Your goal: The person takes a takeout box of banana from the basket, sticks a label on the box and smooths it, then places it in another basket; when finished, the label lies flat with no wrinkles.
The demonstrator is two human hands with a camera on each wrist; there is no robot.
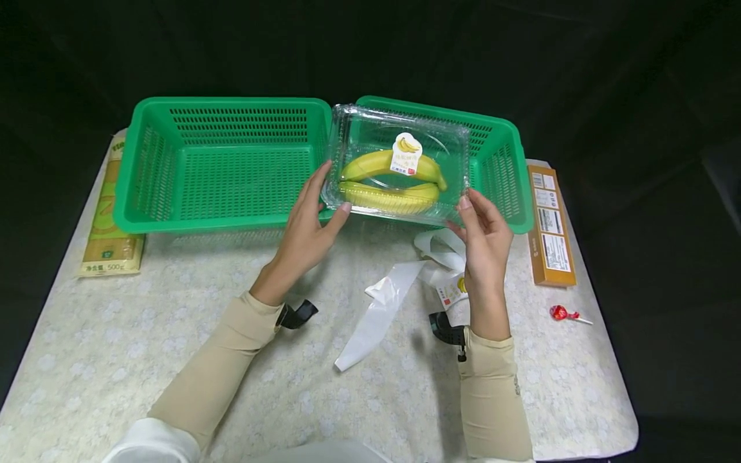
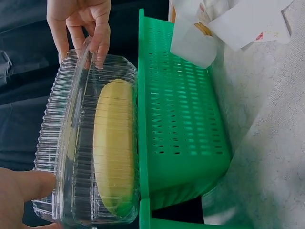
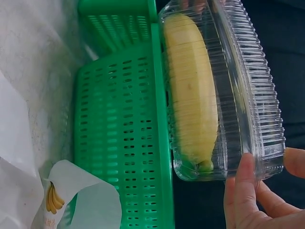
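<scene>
A clear plastic clamshell box (image 1: 457, 161) hangs over the right green basket, tilted toward me in the head view. Two yellow bananas (image 1: 389, 198) lie inside, and a white banana sticker (image 1: 407, 154) is on the lid. My left hand (image 1: 303, 235) grips the box at its front left corner, thumb on the near edge. At the front right corner my right hand (image 1: 487, 247) pinches the rim between thumb and fingers. In the left wrist view the lower part of the box (image 2: 78, 143) is beside the basket's rim; one banana (image 2: 114, 148) shows through its wall.
Two green baskets, left (image 1: 226, 226) and right (image 1: 520, 186), stand side by side at the back. A curled strip of backing paper with stickers (image 1: 384, 315) lies in front. A yellow-green 500 g packet (image 1: 110, 225) is at left; an orange carton (image 1: 551, 225) and red lollipop (image 1: 559, 312) at right.
</scene>
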